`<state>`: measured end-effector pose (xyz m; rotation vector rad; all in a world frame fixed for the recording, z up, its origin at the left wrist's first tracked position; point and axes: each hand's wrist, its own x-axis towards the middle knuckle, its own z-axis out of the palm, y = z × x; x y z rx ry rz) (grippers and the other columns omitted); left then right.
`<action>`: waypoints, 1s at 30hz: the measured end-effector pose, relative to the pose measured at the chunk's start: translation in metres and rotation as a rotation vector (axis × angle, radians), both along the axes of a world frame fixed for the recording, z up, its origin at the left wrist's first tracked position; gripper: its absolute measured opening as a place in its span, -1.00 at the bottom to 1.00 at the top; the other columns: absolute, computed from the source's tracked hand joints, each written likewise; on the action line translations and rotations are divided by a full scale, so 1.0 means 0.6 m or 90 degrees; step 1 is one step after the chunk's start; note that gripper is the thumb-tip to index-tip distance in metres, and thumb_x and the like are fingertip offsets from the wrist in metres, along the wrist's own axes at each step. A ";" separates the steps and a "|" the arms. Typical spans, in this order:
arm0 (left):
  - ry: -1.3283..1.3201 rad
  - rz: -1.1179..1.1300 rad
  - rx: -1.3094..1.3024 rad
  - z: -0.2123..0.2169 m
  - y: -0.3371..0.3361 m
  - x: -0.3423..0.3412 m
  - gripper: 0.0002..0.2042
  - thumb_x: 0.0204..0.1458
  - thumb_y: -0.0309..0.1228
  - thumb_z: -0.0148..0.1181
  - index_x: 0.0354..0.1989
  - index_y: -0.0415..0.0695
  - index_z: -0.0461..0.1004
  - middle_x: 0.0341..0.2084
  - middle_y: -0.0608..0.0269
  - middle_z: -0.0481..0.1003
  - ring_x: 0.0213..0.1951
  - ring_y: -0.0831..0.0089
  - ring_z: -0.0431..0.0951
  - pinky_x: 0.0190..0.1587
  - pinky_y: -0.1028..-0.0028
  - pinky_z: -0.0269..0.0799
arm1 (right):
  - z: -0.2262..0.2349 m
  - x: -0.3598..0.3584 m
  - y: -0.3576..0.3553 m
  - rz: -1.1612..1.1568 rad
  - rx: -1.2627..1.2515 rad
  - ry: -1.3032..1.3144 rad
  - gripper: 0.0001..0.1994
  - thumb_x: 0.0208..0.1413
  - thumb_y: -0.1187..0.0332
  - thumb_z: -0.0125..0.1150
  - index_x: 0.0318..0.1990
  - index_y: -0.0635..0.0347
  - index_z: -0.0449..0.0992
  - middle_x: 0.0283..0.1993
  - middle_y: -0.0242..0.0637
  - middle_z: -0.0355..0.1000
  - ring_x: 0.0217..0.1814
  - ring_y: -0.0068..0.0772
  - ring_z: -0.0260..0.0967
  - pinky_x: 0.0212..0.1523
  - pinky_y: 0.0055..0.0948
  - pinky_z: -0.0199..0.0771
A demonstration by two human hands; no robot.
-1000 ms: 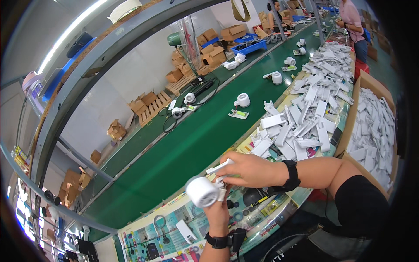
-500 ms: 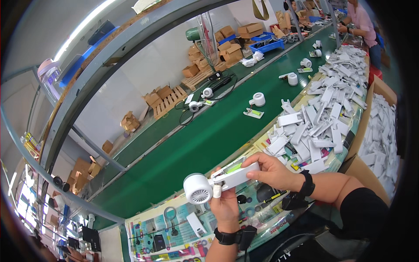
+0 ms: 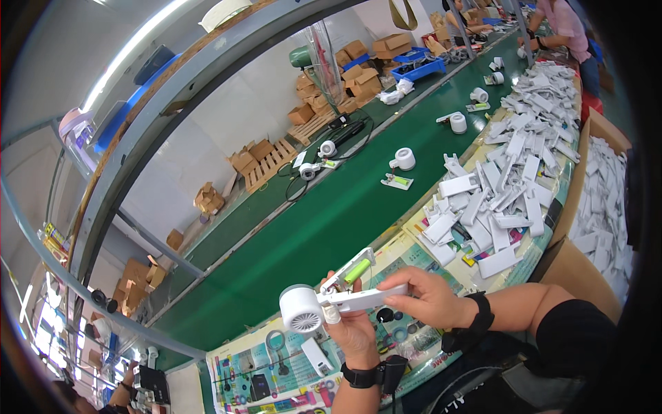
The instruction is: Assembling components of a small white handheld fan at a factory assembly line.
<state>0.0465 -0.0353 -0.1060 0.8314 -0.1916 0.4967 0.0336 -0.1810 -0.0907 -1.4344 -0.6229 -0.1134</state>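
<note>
My left hand (image 3: 357, 339) grips a white handheld fan (image 3: 301, 308) by the neck below its round grilled head, fingers wrapped behind it. A white wrap covers one fingertip of that hand. From the neck, a long white handle shell (image 3: 369, 298) reaches right, and my right hand (image 3: 433, 301) pinches its far end between thumb and fingers. Beyond the shell, an open white half with a green battery (image 3: 357, 270) stands tilted away from it, a gap between the two. On the work mat below lies a loose white handle piece (image 3: 317, 356).
A big heap of white plastic handle parts (image 3: 496, 200) covers the bench at right, beside a cardboard box (image 3: 572, 265) of more parts. Fan heads with batteries, one a white fan head (image 3: 404, 159), sit along the green conveyor belt (image 3: 276, 269). A metal frame (image 3: 138, 138) crosses overhead. Co-workers are at the far end.
The battery half has swung up and away from the handle shell, so more of the battery shows. My right hand and the fan have shifted slightly lower.
</note>
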 end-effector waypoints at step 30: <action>0.003 0.028 0.033 0.014 -0.008 -0.020 -0.57 -0.03 -0.38 0.21 0.03 -0.16 0.28 -0.06 0.12 0.38 -0.02 0.22 0.41 0.08 0.19 0.34 | 0.002 0.042 -0.013 0.035 -0.069 0.146 -0.58 0.08 0.05 0.14 -0.23 0.32 0.37 -0.44 -0.30 0.33 -0.39 -0.52 0.26 -0.40 -0.49 0.27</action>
